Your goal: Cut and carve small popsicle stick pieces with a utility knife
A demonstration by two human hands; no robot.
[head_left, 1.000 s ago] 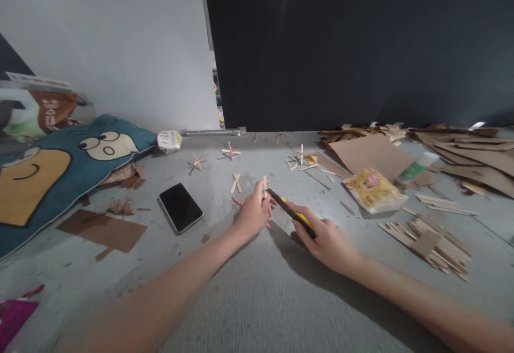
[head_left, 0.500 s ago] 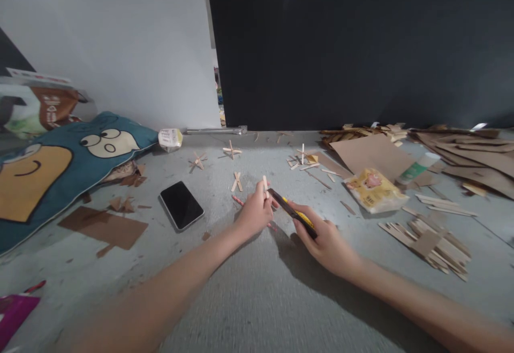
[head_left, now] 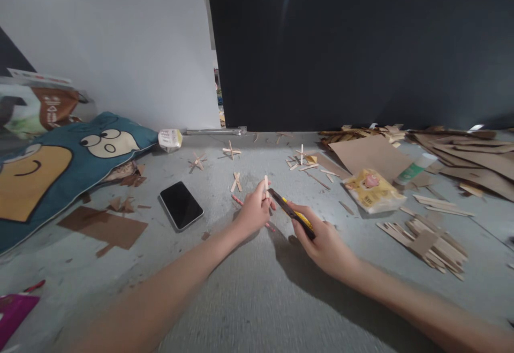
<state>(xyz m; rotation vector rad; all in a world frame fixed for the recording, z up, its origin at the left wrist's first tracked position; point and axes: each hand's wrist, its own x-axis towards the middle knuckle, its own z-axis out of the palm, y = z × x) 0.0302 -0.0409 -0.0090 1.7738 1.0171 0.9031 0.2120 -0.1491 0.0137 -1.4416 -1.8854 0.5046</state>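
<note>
Pinched upright in my left hand (head_left: pixel 255 211) is a short wooden craft stick (head_left: pixel 266 183). My right hand (head_left: pixel 323 240) is wrapped round a black and yellow utility knife (head_left: pixel 296 215), whose front end points at the stick and lies close to it; whether the blade touches the wood I cannot tell. Partly hidden under my left hand, a red and white striped stick (head_left: pixel 237 200) lies on the table. Just beyond it are crossed craft sticks (head_left: pixel 236 182), with star-shaped stick pieces (head_left: pixel 232 150) farther back.
A phone (head_left: pixel 181 206) lies left of my arm, near a brown cardboard piece (head_left: pixel 102 226) and a blue cushion (head_left: pixel 120 133). To the right are a yellow tissue pack (head_left: pixel 373 191), a glue stick (head_left: pixel 416 169), bundled craft sticks (head_left: pixel 425 243) and cardboard sheets (head_left: pixel 474 157). A dark panel (head_left: pixel 361 47) stands behind.
Hardly anything differs. The craft stick stands slightly more upright in my left hand, and the knife has shifted by a very small amount.
</note>
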